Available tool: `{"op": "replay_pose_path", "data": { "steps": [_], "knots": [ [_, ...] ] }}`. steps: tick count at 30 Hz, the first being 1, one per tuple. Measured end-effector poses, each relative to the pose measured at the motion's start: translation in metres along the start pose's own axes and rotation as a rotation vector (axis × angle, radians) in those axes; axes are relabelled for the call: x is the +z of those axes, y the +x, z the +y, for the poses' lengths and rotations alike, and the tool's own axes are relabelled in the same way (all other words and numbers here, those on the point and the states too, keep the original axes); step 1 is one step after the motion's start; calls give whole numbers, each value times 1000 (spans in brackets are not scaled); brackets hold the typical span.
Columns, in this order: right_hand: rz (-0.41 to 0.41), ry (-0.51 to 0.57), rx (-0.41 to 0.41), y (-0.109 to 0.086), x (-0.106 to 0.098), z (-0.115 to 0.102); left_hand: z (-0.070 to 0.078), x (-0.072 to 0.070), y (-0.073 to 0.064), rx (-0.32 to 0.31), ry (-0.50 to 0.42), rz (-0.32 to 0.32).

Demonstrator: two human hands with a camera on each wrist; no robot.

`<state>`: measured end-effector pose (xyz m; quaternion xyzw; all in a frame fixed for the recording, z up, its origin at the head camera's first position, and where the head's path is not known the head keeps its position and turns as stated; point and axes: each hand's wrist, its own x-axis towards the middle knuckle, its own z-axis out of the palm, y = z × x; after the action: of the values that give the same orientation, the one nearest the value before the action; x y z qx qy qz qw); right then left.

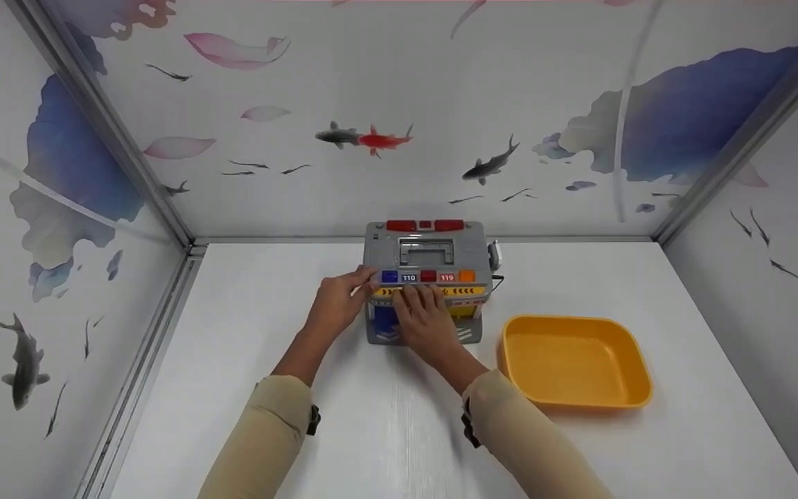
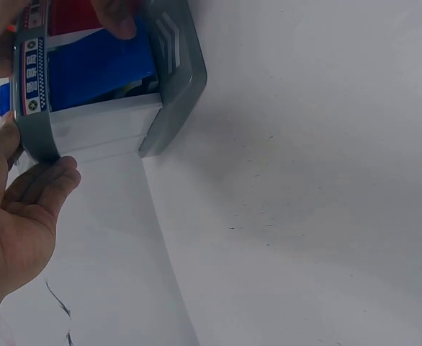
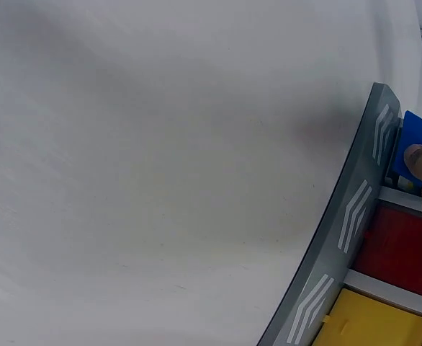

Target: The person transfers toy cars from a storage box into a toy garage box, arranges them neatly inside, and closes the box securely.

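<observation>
A grey toy garage [image 1: 427, 256] with "110" and "119" labels on its roof front stands by the back wall. Its blue door [image 2: 99, 68] is tilted outward, with a gap showing along its lower side; the red door [image 3: 394, 249] and yellow door [image 3: 369, 324] sit flat in their frames. My left hand [image 1: 338, 301] holds the roof's left front corner, fingertips around the edge close to the blue button [image 1: 389, 276]. Over the striped roof front lie the fingers of my right hand [image 1: 427, 322], while its thumb [image 3: 416, 158] presses on the blue door.
Right of the garage lies a yellow-orange tray [image 1: 572, 360] on the white table [image 1: 246, 333]. A small grey part [image 1: 494, 256] and a black loop stick out from the garage's right side. Fish-patterned wall panels [image 1: 385, 83] in metal frames enclose the back and sides.
</observation>
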<state>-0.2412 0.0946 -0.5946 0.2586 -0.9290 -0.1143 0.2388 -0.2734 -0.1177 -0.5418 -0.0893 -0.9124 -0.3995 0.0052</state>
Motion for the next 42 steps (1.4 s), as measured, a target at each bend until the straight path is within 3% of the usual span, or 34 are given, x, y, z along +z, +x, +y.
{"op": "replay_pose_path", "data": {
  "steps": [11,24,37,42],
  "knots": [
    [-35,-113,-24,5,2,0,0,-1,0,-3,4,-5],
    [37,-80,-11,6,6,0,-1,-1,0,19,4,5],
    [-74,-142,25,12,3,-7,-1,0,0,8,-12,8],
    [-72,-155,34,13,4,-10,-1,1,0,16,4,8]
  ]
}}
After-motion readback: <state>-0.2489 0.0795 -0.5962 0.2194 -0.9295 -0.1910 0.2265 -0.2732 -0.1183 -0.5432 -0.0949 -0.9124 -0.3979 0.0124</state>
